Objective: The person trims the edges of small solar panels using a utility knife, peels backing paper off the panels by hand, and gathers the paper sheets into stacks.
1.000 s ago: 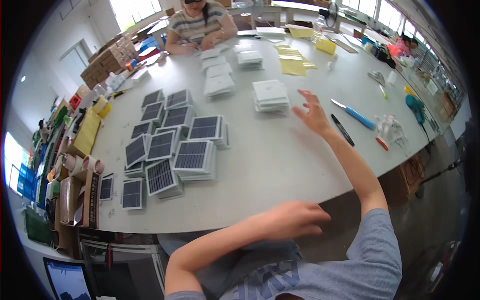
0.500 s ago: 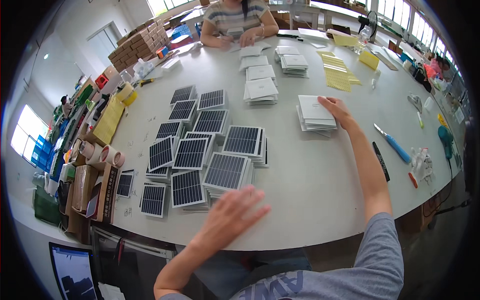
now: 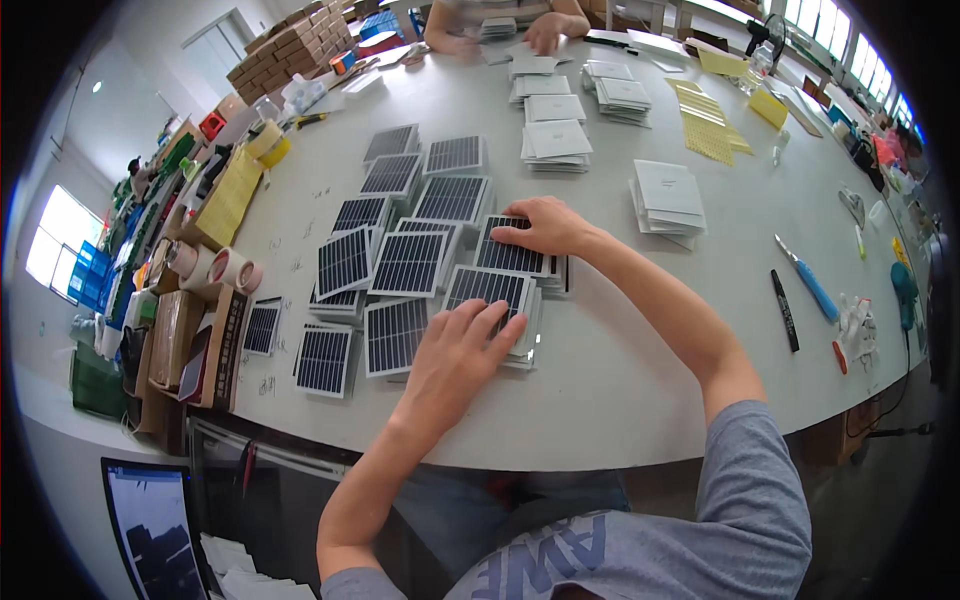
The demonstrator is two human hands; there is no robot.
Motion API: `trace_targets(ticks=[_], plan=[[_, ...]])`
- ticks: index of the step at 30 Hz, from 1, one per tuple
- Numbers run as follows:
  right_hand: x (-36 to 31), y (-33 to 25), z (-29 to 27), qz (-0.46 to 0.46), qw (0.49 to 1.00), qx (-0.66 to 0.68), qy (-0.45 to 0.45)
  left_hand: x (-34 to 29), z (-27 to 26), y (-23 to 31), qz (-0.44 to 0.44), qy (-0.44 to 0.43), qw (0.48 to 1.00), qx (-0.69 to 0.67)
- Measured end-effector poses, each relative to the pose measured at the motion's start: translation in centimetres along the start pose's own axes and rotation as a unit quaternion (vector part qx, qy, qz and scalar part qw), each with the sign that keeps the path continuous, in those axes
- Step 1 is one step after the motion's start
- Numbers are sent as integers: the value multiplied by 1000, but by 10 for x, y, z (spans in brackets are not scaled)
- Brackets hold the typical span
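Note:
Dark solar panels with pale borders lie in several stacks left of the table's middle. My left hand [image 3: 450, 355] rests over the nearest right-hand solar panel stack [image 3: 487, 287], its fingers spread across the top panel. Just behind, my right hand [image 3: 552, 226] grips the top solar panel [image 3: 511, 256] of the neighbouring stack at its far right corner. The thumb is on the dark face, a finger runs along the far edge, and the other fingers are hidden. To the right, a slightly uneven stack of white-backed squares [image 3: 668, 200] stands untouched.
More white stacks [image 3: 556, 140] stand toward the far side, where another person's hands [image 3: 545, 35] work. At right lie a blue-handled knife [image 3: 815, 290], a black marker [image 3: 784, 310], gloves [image 3: 857, 330] and yellow sheets [image 3: 705, 120]. Tape rolls [image 3: 225, 268] and cartons line the left edge.
My right hand has left the white stack and moved left onto a solar panel stack. My left hand has moved forward onto the nearest right-hand stack. The view has shifted slightly.

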State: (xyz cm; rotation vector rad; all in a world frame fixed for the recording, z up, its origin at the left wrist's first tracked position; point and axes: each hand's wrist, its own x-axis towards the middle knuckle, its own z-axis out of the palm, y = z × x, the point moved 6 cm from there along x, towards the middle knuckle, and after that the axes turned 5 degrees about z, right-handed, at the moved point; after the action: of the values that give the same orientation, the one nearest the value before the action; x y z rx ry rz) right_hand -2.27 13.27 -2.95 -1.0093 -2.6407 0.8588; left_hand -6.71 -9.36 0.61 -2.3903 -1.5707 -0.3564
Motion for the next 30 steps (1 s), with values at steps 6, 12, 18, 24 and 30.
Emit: trace_targets(ticks=[6, 12, 18, 24, 30], plan=[[-41, 8, 16, -61, 998, 31, -14, -8, 4, 47, 61, 34, 997, -31], [-97, -1, 6, -67, 993, 73, -66, -8, 6, 112, 91, 12, 993, -76], [-112, 26, -39, -7, 998, 46, -35, 6, -32, 60, -8, 89, 950, -298], [-116, 21, -30, -20, 996, 64, -64, 34, 44, -34, -266, 124, 805, -516], [-113, 20, -37, -16, 998, 66, -5, 54, 70, -27, -245, 46, 892, -378]])
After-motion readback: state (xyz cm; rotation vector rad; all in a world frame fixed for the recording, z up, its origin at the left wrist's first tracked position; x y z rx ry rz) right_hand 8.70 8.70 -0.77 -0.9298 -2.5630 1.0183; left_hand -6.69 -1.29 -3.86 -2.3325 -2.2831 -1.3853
